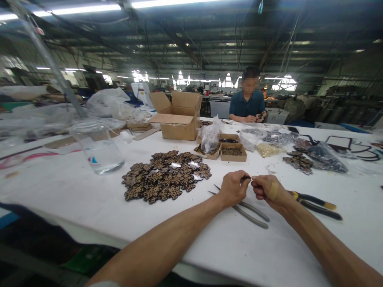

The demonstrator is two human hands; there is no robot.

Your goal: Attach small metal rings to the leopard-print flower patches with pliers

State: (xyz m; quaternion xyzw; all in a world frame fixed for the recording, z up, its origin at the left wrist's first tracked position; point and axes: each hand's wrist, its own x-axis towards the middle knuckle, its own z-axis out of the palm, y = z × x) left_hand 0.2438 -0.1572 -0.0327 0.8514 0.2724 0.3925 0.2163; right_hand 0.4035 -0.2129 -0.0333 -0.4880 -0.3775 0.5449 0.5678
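Observation:
My left hand (pixel 233 188) is closed in a pinch, with a small dark bit showing at its fingertips; what it is I cannot make out. Close against it, the fingertips of my right hand (pixel 267 189) are pressed together too, and anything between them is too small to name. A plaster wraps part of my right hand. Below my left hand lie grey-handled long-nose pliers (pixel 253 214), their tips poking out to its left. Yellow-and-black pliers (pixel 318 203) rest beside my right wrist, partly hidden by it. To the left spreads a pile of leopard-print patches (pixel 167 175).
Small cardboard trays (pixel 233 153) of tiny parts stand beyond my hands, near plastic bags (pixel 250 137). An open carton (pixel 179 127) is behind them. A clear pitcher of liquid (pixel 100 153) stands left. Across the white table (pixel 74 199) sits a co-worker (pixel 247 103).

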